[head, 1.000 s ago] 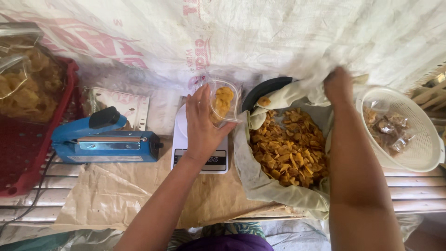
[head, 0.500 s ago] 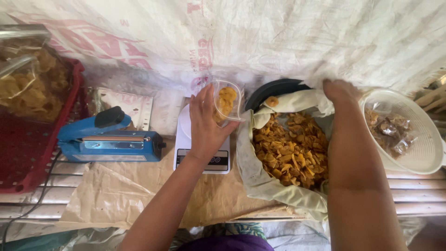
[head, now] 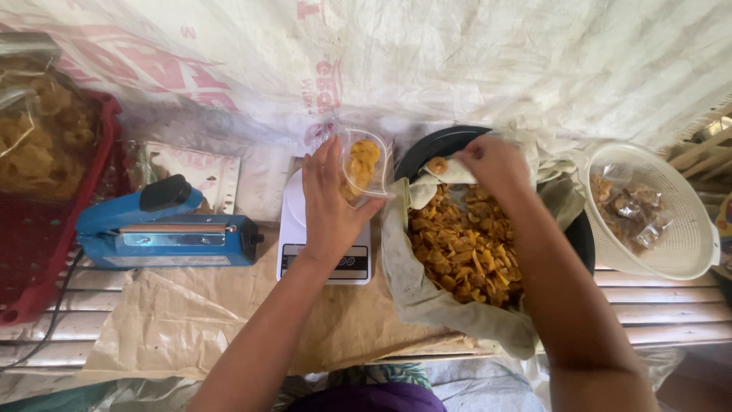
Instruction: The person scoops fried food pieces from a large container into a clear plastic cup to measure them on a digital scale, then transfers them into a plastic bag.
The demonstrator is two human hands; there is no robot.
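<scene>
Nearest you: brown paper (head: 229, 320) lies spread over the slatted tabletop (head: 663, 297), under your forearms.
Step in hand: by the look of it, you are filling a small pack with chips over the scale, with another pinch coming out of the big lot.
Left hand: your left hand (head: 329, 202) is closed around the side of a clear plastic pouch (head: 363, 164), holding it upright with its mouth open just above the white digital scale (head: 324, 244). The pouch already has some yellow chips in it.
Right hand: your right hand (head: 496, 164) is curled, fingertips pinched down at the far edge of the fried chips (head: 465, 248); it probably has a few pieces, but the fingers hide them, so that cannot be told for sure.
Where the chips lie: heaped in a cloth liner (head: 427, 301) inside a black basin (head: 450, 141), just beside the scale and touching your right hand. The pouch mouth is near, to the left of that hand.
Next move calls for: a short carry leftward, and the pouch mouth kept wide so nothing spills on the scale.
Left side: a blue heat sealer (head: 164, 233), then a red crate (head: 53, 221) of bagged chips.
Right side: a white colander (head: 663, 210) with small packets.
Farthest: a white woven sheet (head: 457, 53) hangs behind.
</scene>
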